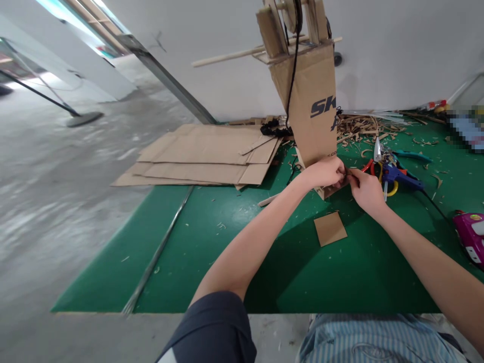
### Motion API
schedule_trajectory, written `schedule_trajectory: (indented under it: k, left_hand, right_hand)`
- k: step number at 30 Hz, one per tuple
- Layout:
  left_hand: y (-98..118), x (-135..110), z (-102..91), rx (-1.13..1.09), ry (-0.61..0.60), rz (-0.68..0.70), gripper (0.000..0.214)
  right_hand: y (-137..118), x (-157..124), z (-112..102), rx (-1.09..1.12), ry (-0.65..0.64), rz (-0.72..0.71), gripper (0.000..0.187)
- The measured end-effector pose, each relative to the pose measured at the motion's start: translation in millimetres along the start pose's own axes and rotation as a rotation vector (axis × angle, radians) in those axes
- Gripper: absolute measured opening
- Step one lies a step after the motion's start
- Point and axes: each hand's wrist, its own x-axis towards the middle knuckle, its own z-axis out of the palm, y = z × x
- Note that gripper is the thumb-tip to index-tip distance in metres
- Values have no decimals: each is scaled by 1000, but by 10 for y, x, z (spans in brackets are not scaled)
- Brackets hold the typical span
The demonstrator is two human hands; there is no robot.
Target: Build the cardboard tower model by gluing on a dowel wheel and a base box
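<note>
A tall cardboard tower [310, 101] with blue printed letters stands on the green mat [234, 252], topped by wooden sticks and a black cord. My left hand [324, 172] is closed against the tower's lower front edge. My right hand [365, 189] is closed too, pinching at the tower's base right beside the left hand. What the fingers grip there is too small to make out. A small cardboard square [330, 228] lies flat on the mat just in front of both hands.
Flat cardboard sheets [204, 156] are stacked at the mat's far left. A blue glue gun [399, 175], red-handled scissors and cardboard scraps [359, 128] lie to the right. A pink device [471, 234] sits at the right edge. A metal rod [159, 252] lies on the mat's left side.
</note>
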Motion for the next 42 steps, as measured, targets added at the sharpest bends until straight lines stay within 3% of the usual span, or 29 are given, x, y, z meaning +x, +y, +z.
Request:
schedule_trajectory:
  k: [25,34,42]
  left_hand:
    - [-16,20,85,61,138,74,20]
    - [-28,9,70,-17,98,61,23]
    - [22,-84,-40,292,123,70,24]
  right_hand:
    - [9,15,3,-78,-18,-64,37]
    - [3,6,5,-65,-10,-16,37]
    - [-18,-1,-1,-94,-18,13,34]
